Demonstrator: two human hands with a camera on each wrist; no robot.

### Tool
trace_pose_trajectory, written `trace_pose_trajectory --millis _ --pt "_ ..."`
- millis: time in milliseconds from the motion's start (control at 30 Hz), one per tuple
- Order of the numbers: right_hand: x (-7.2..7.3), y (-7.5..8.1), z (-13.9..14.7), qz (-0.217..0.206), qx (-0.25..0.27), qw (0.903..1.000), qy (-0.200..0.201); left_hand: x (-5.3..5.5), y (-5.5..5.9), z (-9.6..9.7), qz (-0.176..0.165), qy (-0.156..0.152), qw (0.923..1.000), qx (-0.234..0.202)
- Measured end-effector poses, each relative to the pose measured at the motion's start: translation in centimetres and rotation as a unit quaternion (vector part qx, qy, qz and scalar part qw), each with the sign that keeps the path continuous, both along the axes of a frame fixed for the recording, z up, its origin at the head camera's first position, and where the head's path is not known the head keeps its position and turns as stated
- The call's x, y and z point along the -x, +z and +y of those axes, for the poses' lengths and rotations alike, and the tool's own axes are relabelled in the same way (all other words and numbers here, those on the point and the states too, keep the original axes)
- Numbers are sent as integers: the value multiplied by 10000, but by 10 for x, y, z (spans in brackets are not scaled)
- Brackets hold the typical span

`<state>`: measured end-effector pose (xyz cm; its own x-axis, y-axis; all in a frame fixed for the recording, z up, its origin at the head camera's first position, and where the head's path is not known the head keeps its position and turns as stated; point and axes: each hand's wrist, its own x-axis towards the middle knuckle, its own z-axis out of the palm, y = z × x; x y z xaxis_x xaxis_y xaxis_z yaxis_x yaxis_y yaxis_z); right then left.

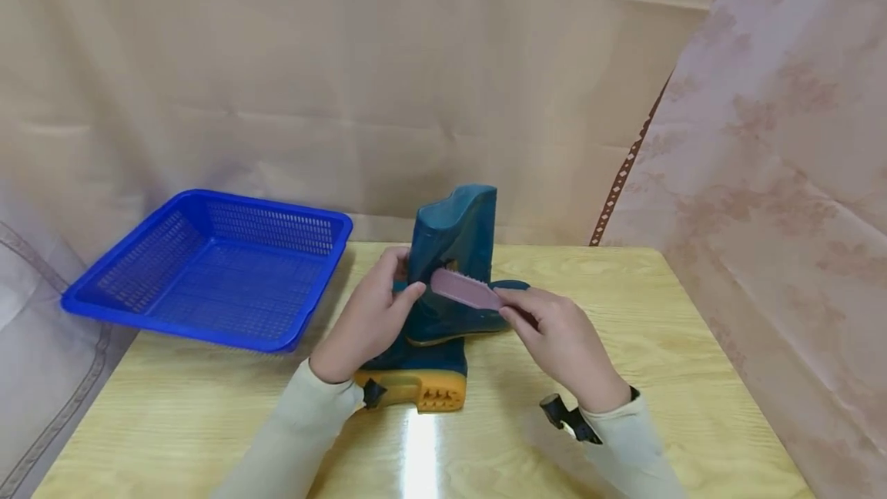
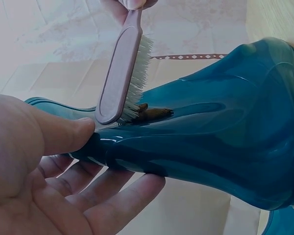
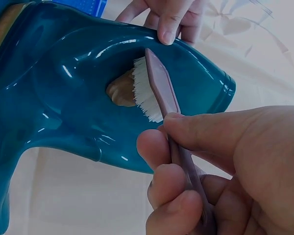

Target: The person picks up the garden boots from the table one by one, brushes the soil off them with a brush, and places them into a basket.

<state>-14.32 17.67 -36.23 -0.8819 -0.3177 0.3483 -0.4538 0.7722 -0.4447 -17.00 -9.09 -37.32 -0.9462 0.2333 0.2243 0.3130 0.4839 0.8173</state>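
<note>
A teal rain boot [image 1: 453,237] stands upright, its toe pointing right. My left hand [image 1: 377,310] grips its shaft, thumb [image 2: 71,132] on one side and fingers [image 2: 122,196] behind. My right hand [image 1: 564,333] holds a pinkish-purple scrub brush [image 1: 464,289] by the handle. White bristles [image 3: 146,95] meet the shaft beside a brown smear [image 3: 121,90], partly covering it in the right wrist view. Another teal boot lies on its side underneath, its yellow sole [image 1: 443,391] facing me and partly hidden by my left hand and the upright boot.
On the left is a blue plastic basket [image 1: 201,333] with perforated sides, close to my left arm. The wooden table [image 1: 610,276] ends at a beige cloth [image 1: 346,98] behind it. A patterned cloth [image 1: 776,199] hangs on the right.
</note>
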Motion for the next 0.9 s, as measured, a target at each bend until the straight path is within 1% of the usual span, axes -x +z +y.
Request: trace_pose_trajectory --millis 100,200,400,533,700,900 --pt "-2 -1 3 -98 -53 9999 -7 -1 -2 2 -96 -4 10000 25" --pt "-2 -1 4 -152 -65 9999 -1 -2 -3 2 -80 79 9999 36" --pt "-1 6 8 -161 -134 9996 -187 2 -1 3 19 61 10000 -38" --pt "-2 8 12 -280 -109 9993 -235 2 -3 4 -52 85 9999 -37" --pt "0 7 14 -427 -100 9987 -272 3 -3 4 -3 86 10000 -23" --pt "2 5 12 -226 -127 9995 -191 3 -3 2 15 122 9999 18"
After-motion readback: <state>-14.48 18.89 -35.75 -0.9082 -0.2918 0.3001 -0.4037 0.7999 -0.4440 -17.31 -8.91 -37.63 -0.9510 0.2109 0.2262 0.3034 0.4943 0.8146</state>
